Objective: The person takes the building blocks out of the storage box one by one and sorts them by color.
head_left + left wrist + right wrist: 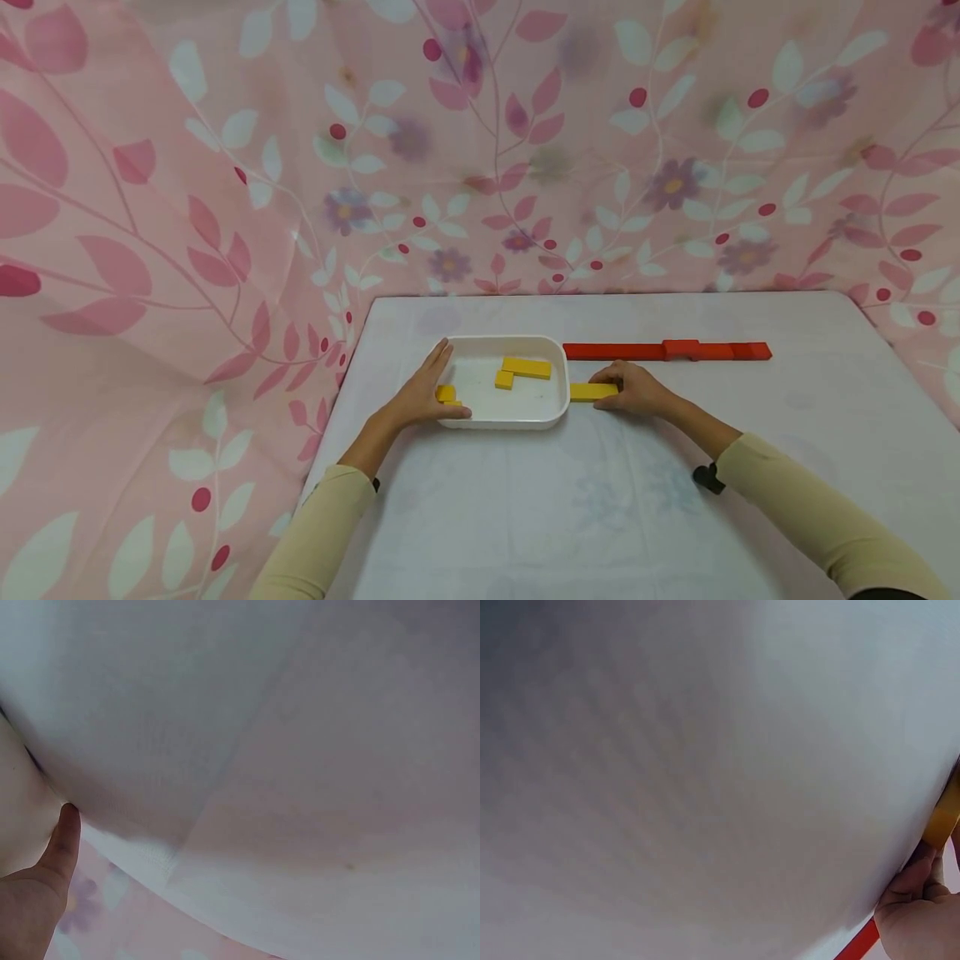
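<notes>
- Right hand pinches the yellow block by its end, on the desk.
- Block looks light, rigid, smooth; grip its long sides.
- Left hand, fingers spread, steadies the white tray.

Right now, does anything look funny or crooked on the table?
A little. In the row of flat red wooden blocks behind the right hand, one short red block sits slightly out of line, making a bump. Nothing looks spilled or broken; the yellow blocks lie loose in the white plastic tray.
</notes>
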Demonstrator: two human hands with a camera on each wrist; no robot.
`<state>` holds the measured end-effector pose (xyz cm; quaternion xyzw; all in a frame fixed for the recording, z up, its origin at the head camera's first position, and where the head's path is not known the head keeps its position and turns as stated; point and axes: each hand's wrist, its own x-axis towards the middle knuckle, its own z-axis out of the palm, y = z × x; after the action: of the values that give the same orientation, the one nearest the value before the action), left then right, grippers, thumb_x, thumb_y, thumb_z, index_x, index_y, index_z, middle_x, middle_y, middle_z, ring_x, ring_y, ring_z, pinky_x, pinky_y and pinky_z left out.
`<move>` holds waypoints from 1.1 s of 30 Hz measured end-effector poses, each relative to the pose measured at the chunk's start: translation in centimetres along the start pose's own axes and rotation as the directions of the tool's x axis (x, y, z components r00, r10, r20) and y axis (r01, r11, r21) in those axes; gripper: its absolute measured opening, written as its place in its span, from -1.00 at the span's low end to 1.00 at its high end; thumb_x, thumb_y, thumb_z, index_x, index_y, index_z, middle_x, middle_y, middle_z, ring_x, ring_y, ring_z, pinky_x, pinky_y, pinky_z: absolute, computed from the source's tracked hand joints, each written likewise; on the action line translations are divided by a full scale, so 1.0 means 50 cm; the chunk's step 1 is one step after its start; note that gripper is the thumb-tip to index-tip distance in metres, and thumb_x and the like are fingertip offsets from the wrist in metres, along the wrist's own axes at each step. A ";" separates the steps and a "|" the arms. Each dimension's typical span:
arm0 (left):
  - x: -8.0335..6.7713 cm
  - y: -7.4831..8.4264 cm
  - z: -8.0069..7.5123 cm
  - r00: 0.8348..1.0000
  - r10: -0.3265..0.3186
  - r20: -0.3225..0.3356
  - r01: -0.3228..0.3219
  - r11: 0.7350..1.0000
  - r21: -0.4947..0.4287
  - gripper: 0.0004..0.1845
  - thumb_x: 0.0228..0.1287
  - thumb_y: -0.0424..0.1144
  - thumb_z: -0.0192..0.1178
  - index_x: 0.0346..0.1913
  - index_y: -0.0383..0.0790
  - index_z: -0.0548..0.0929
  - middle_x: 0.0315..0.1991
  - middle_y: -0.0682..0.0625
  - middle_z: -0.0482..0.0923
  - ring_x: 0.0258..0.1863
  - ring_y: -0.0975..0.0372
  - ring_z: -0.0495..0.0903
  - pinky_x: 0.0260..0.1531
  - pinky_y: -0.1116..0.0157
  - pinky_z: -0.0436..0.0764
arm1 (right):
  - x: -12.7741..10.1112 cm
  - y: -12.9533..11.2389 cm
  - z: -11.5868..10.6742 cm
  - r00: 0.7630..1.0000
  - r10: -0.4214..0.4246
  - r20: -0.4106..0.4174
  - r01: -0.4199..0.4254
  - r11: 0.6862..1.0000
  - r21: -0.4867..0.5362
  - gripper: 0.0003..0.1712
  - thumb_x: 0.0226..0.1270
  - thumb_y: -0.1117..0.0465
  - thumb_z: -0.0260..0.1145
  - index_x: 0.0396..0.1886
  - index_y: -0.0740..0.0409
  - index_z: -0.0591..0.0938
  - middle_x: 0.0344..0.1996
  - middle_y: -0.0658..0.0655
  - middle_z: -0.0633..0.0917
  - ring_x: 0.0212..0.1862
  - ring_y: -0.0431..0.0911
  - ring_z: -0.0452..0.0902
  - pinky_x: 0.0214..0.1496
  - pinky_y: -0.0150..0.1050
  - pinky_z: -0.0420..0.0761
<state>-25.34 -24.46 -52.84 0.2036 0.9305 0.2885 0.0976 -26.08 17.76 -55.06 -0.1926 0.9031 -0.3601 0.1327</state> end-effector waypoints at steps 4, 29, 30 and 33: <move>0.000 -0.003 -0.002 1.000 0.008 0.008 -0.008 1.000 0.015 0.43 -0.20 0.35 0.49 0.60 -0.17 -0.16 0.63 -0.07 -0.33 0.60 0.00 -0.13 0.50 -0.12 0.08 | 0.001 0.002 0.001 1.000 0.007 -0.002 -0.007 1.000 -0.001 -0.56 0.09 0.08 0.56 -0.01 0.05 0.72 -0.21 0.02 0.65 -0.20 -0.08 0.43 -0.21 -0.33 0.53; 0.001 -0.003 0.000 1.000 0.013 0.012 -0.013 1.000 0.002 0.43 -0.23 0.38 0.47 0.60 -0.12 -0.14 0.63 -0.08 -0.34 0.60 -0.03 -0.13 0.47 -0.18 0.08 | 0.002 0.000 0.001 1.000 0.029 0.013 -0.028 0.999 -0.026 -0.55 0.10 0.09 0.56 0.00 0.05 0.71 -0.20 0.01 0.66 -0.17 -0.08 0.43 -0.14 -0.29 0.54; 0.000 -0.001 -0.001 1.000 0.011 0.010 -0.011 1.000 0.003 0.42 -0.22 0.35 0.48 0.60 -0.11 -0.14 0.63 -0.07 -0.34 0.60 -0.03 -0.12 0.47 -0.18 0.08 | 0.001 -0.001 0.001 1.000 0.027 0.013 -0.027 0.999 -0.028 -0.56 0.10 0.09 0.55 0.01 0.05 0.71 -0.19 0.01 0.66 -0.17 -0.08 0.43 -0.14 -0.29 0.54; -0.002 0.003 -0.002 1.000 0.013 0.004 -0.013 1.000 -0.002 0.39 -0.19 0.28 0.51 0.60 -0.10 -0.14 0.63 -0.06 -0.35 0.59 -0.04 -0.11 0.46 -0.19 0.08 | 0.001 -0.003 0.000 1.000 0.023 0.014 -0.022 0.999 -0.036 -0.57 0.11 0.11 0.54 0.01 0.06 0.70 -0.18 0.02 0.66 -0.17 -0.08 0.43 -0.13 -0.29 0.54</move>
<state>-25.21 -24.46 -52.69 0.2100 0.9286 0.2898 0.0979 -26.07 17.64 -54.93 -0.1874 0.9106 -0.3410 0.1396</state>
